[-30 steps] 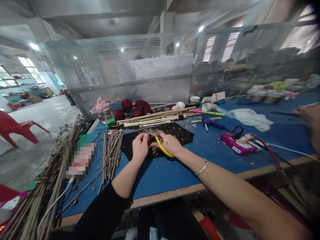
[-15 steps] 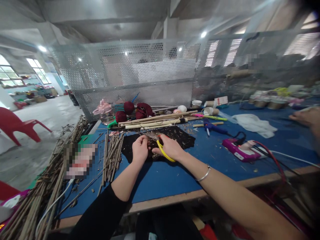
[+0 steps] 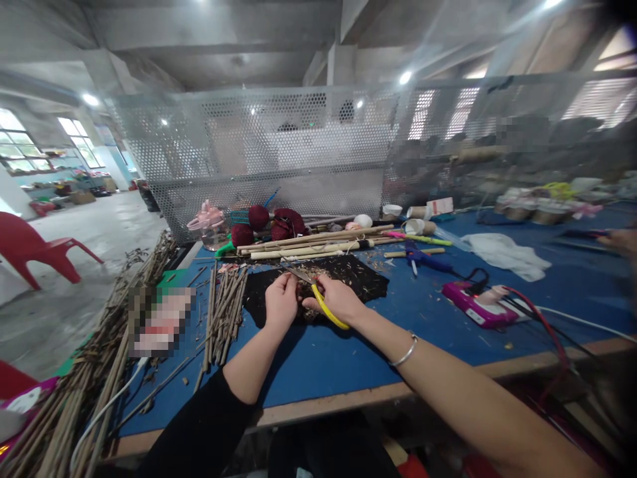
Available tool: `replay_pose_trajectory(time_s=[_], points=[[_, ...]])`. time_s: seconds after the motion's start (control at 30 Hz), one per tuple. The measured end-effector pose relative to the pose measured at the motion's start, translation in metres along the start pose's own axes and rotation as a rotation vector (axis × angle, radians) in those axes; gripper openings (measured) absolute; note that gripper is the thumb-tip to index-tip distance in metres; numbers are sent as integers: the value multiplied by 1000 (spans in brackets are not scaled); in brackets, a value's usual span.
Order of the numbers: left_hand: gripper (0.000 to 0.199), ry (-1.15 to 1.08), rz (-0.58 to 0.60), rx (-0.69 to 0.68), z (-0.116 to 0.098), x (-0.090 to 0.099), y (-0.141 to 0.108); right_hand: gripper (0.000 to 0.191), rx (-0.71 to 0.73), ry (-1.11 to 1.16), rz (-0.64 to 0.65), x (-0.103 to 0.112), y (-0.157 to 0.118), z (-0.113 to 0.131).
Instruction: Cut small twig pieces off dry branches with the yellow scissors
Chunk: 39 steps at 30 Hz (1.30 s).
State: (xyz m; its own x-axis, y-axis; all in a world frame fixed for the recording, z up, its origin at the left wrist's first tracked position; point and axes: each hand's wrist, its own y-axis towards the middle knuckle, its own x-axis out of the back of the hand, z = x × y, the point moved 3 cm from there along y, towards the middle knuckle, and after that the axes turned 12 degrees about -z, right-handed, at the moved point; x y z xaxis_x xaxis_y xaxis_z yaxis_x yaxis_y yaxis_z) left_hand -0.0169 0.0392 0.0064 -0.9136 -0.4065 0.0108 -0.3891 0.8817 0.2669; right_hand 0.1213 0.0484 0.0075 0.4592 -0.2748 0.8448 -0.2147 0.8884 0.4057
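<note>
Yellow-handled scissors [image 3: 329,312] are in my right hand [image 3: 341,300], their blades pointing up and left past my left hand. My left hand [image 3: 282,299] is closed in a pinch close to the blades; what its fingers hold is too small to make out. Both hands are over a black cloth [image 3: 371,279] strewn with dry plant clippings. Just left of the cloth lies a pile of cut brown twigs [image 3: 223,318] on the blue table [image 3: 318,372].
Long dry stalks [image 3: 107,358] line the left edge, beside a pixelated object with a white cable. Bamboo sticks [image 3: 308,249] and dark red yarn balls [image 3: 259,218] lie behind the cloth. Rightward are a blue glue gun [image 3: 423,257], a purple power strip [image 3: 478,305] and another person's hand [image 3: 622,240].
The scissor handles look closer together than before. My two hands stay in nearly the same place, and the view has tilted slightly. The other person's hand at right has shifted outward.
</note>
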Motion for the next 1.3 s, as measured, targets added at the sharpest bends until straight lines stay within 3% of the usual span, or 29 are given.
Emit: replay_pose_trajectory(time_s=[0.4, 0.63, 0.73, 0.83, 0.9, 0.97, 1.07, 1.13, 1.2, 1.3], points=[[25, 249, -25, -272, -5, 7, 5, 49, -43, -11, 57, -3, 2, -7], [22, 346, -25, -225, 1, 11, 16, 46, -17, 44, 100, 11, 7, -18], [23, 374, -99, -253, 3, 15, 20, 44, 19, 122, 36, 18, 12, -28], [28, 368, -156, -347, -3, 15, 16, 44, -39, 188, -139, 25, 18, -44], [27, 367, -77, -389, -10, 11, 8, 45, -110, 217, -265, 29, 22, -54], [25, 368, 109, -403, -15, 3, -4, 47, -185, 216, -344, 31, 26, -64], [25, 425, 456, -456, -19, -9, -22, 50, -271, 190, -368, 30, 28, -73], [21, 495, 604, -491, -17, -14, -30, 51, -294, 199, -355, 27, 29, -75], [20, 559, 654, -513, -14, -16, -32, 50, -288, 220, -359, 23, 28, -74], [20, 575, 579, -510, -12, -16, -29, 51, -237, 261, -444, 20, 26, -68]])
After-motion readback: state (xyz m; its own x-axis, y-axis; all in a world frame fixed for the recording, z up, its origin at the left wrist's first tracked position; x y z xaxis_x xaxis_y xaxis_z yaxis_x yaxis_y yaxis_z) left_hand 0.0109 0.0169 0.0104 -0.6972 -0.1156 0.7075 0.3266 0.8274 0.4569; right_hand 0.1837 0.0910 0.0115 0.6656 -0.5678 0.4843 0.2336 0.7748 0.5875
